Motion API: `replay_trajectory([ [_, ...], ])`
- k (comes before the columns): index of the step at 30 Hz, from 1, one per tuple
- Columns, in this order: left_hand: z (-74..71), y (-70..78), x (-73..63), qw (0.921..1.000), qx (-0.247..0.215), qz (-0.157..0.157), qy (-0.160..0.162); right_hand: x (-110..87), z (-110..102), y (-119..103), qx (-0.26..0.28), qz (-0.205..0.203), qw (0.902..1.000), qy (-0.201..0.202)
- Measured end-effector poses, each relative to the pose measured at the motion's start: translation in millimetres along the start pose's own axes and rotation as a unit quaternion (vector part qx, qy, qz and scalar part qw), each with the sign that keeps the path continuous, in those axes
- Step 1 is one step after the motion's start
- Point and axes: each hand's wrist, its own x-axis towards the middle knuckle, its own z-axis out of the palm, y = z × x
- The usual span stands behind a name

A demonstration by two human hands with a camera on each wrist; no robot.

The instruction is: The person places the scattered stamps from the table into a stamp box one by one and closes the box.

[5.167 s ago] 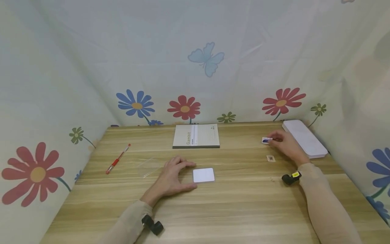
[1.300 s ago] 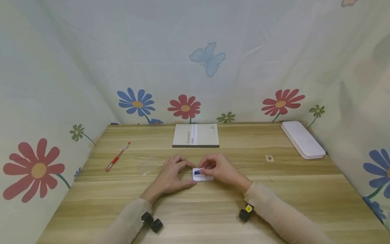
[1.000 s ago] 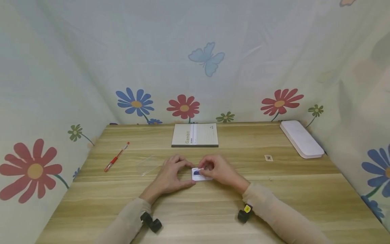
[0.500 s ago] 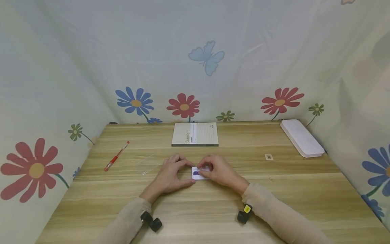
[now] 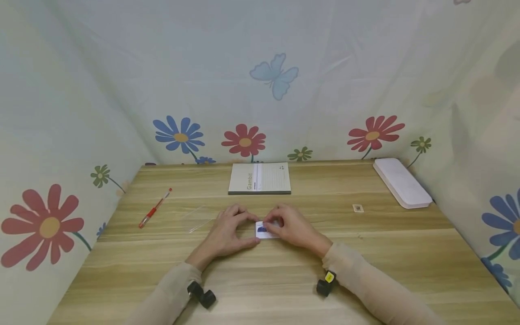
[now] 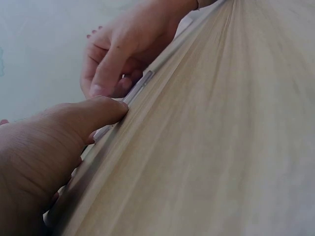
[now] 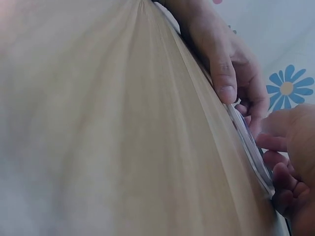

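A small white card (image 5: pixel 263 236) with rounded corners lies flat on the wooden table, between both hands. My left hand (image 5: pixel 226 233) holds its left end, thumb at the near corner and index finger at the far one. On top of the card is a stamp (image 5: pixel 261 229) with a dark blue picture. The fingertips of my right hand (image 5: pixel 295 227) pinch the stamp and cover its right part and much of the card. Seen edge-on in the left wrist view, the card (image 6: pixel 140 87) has a clear, thick-looking rim.
Another small stamp (image 5: pixel 358 208) lies to the right. A notebook (image 5: pixel 260 179) and a white case (image 5: pixel 402 184) are at the back. A red pen (image 5: pixel 155 208) and a clear plastic piece (image 5: pixel 201 225) lie on the left. Floral cloth surrounds the table (image 5: pixel 264 289).
About five seconds ago my right hand held the blue stamp at the far right; it has since brought it left onto the card. Over the last second both hands stay nearly still.
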Motion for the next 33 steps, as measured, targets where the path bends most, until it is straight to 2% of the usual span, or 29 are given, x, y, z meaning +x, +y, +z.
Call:
replay_trajectory([
  [3, -0.3, -0.1, -1.0, 1.0000, -0.004, -0.001, 0.002, 1.1, 0, 0, 0.008, 0.012, 0.9999, 0.006],
  [7, -0.8, 0.2, -1.9, 1.0000, -0.005, -0.005, 0.000, 2.5, -4, 2, 0.044, 0.026, 0.9986, 0.015],
  [14, -1.7, 1.4, -1.6, 1.0000, -0.003, -0.001, 0.007, 6.3, -23, 3, 0.121, 0.005, 0.9913, 0.050],
  [23, 1.8, 0.2, -2.2, 1.0000, -0.003, 0.003, 0.000, -1.6, -72, 8, 0.136, -0.043, 0.9844, 0.103],
  [33, 0.4, -0.4, -1.8, 1.0000, -0.001, 0.006, 0.005, -35.0, -131, 46, 0.161, -0.059, 0.9720, 0.160],
])
